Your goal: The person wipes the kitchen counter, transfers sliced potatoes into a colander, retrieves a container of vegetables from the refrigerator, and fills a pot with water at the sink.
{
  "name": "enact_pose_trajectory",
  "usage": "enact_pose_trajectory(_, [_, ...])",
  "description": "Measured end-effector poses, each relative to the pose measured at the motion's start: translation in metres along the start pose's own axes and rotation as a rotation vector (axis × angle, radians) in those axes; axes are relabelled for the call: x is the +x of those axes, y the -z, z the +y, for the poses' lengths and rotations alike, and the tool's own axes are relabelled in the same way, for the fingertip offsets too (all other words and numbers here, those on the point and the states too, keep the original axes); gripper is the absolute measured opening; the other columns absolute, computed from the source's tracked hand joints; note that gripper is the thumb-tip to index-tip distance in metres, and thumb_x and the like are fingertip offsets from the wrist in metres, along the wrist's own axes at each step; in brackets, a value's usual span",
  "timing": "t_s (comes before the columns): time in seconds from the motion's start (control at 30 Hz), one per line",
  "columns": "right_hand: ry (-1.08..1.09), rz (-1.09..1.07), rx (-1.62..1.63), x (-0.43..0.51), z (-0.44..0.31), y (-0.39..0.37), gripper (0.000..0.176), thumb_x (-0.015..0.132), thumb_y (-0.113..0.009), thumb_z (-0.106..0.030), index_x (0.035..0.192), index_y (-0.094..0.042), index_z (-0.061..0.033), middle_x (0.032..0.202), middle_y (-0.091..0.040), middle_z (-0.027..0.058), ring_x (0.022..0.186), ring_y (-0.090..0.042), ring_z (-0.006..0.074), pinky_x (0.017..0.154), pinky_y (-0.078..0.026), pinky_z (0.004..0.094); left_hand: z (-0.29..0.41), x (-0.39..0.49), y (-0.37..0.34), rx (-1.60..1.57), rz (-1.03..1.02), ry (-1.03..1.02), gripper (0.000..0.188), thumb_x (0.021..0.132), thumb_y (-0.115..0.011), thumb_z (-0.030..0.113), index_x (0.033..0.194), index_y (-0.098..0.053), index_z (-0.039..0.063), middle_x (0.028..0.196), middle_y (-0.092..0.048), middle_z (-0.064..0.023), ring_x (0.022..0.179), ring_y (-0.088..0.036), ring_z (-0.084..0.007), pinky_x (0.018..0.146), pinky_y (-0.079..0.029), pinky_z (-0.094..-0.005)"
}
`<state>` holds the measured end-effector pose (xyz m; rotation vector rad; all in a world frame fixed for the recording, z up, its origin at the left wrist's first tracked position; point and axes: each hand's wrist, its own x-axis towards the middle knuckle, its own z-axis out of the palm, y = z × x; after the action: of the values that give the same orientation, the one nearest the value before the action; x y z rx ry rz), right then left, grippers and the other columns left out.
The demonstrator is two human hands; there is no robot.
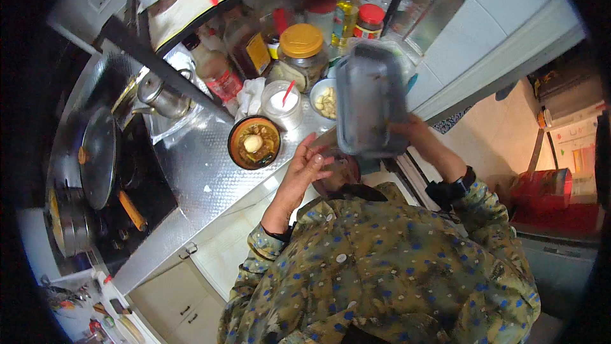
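Note:
A dark plastic food box with a clear lid [370, 100], blurred by motion, is tilted in front of me above the counter's right end. My right hand [422, 138] grips its lower right side. Close to its lower left corner is my left hand [304, 165], fingers spread and holding nothing. Left of that hand, a brown bowl [233, 141] of soupy food topped with a pale egg-like piece sits on the counter. Partly behind the box is a small bowl of what look like peeled garlic cloves [326, 101]. Below the box, a reddish round thing [336, 172] is too blurred to identify.
On the metal counter [200, 167] stand a jar of white powder [282, 105] with a red spoon, a yellow-lidded jar [301, 50] and several bottles under a shelf. A metal kettle [164, 98] and a wok [100, 158] with a wooden handle are at the left, by the stove.

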<state>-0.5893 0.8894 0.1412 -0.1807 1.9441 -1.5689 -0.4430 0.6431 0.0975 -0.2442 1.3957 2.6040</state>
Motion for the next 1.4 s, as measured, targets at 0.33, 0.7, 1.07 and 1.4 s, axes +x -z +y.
enact_pose_trajectory(0.33, [0.369, -0.176, -0.341, 0.009, 0.003, -0.043, 0.047, 0.080, -0.055, -0.030, 0.109, -0.043, 0.0044, 0.092, -0.057, 0.0237, 0.088, -0.056, 0.0355, 0.077, -0.043, 0.0389, 0.010, 0.002, -0.030, -0.257, 0.109, -0.151, 0.060, 0.088, -0.047, 0.039, 0.134, -0.022, 0.010, 0.131, -0.034, -0.0074, 0.111, -0.044, -0.0166, 0.087, -0.043, -0.0310])
enact_pose_trajectory(0.7, [-0.120, -0.248, 0.324, 0.033, 0.000, 0.035, 0.047, 0.084, -0.047, -0.044, 0.106, -0.049, -0.0020, 0.089, -0.058, 0.0118, 0.076, -0.059, 0.0201, 0.058, -0.048, 0.0284, -0.011, -0.010, -0.047, -0.206, 0.688, -0.023, 0.027, 0.089, -0.043, 0.011, 0.115, -0.048, 0.004, 0.102, -0.058, -0.0096, 0.085, -0.060, -0.0187, 0.069, -0.053, -0.0292])
enact_pose_trajectory(1.07, [-0.199, 0.271, 0.509, 0.143, 0.026, 0.086, 0.030, 0.078, -0.061, -0.029, 0.091, -0.051, -0.0042, 0.073, -0.054, 0.0079, 0.063, -0.057, 0.0206, 0.049, -0.045, 0.0341, -0.026, -0.036, -0.045, -0.254, 0.793, -0.099, 0.030, 0.088, -0.045, 0.015, 0.116, -0.047, 0.004, 0.104, -0.058, -0.0079, 0.088, -0.059, -0.0192, 0.071, -0.052, -0.0291])
enact_pose_trajectory(1.4, [0.038, 0.272, 0.196, 0.180, 0.039, 0.108, 0.011, 0.078, -0.058, -0.015, 0.076, -0.052, -0.0064, 0.064, -0.053, 0.0073, 0.049, -0.053, 0.0191, 0.041, -0.038, 0.0317, -0.034, -0.045, -0.045, -0.291, 0.781, -0.146, 0.028, 0.088, -0.046, 0.013, 0.114, -0.046, 0.003, 0.102, -0.058, -0.0088, 0.089, -0.058, -0.0209, 0.074, -0.051, -0.0323])
